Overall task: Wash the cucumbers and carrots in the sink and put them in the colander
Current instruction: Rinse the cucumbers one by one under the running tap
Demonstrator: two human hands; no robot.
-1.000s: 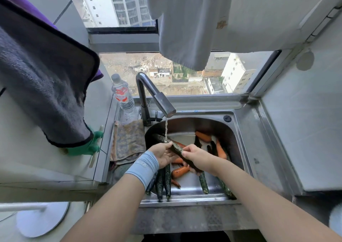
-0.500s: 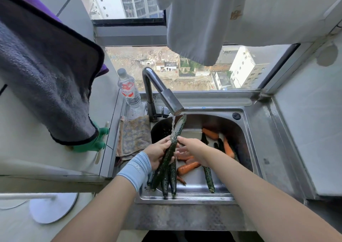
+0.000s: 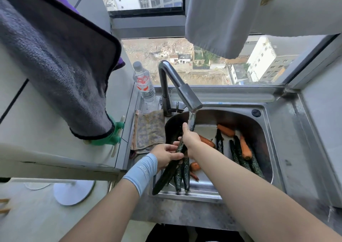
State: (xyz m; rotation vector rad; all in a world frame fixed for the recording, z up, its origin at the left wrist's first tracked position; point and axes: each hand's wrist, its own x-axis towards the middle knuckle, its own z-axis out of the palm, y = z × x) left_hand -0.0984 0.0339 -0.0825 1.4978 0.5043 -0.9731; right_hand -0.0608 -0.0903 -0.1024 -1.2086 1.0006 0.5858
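Note:
Over the steel sink (image 3: 266, 115) both my hands hold one long dark cucumber (image 3: 167, 173) that slants down toward the near left rim. My left hand (image 3: 165, 154) grips its middle. My right hand (image 3: 190, 140) is wrapped round its upper part, right under the running water from the faucet (image 3: 185, 93). Several more cucumbers (image 3: 240, 154) and carrots (image 3: 245, 147) lie in the basin. No colander is in view.
A rag (image 3: 149, 130) lies on the sink's left ledge, with a water bottle (image 3: 143, 82) behind it. A dark towel (image 3: 55, 56) hangs at the left and a white cloth (image 3: 222, 15) above. Green gloves (image 3: 111, 138) sit on the left counter.
The held cucumber has slid down, its lower end now reaching the near sink rim. My right hand has moved up along it into the water stream.

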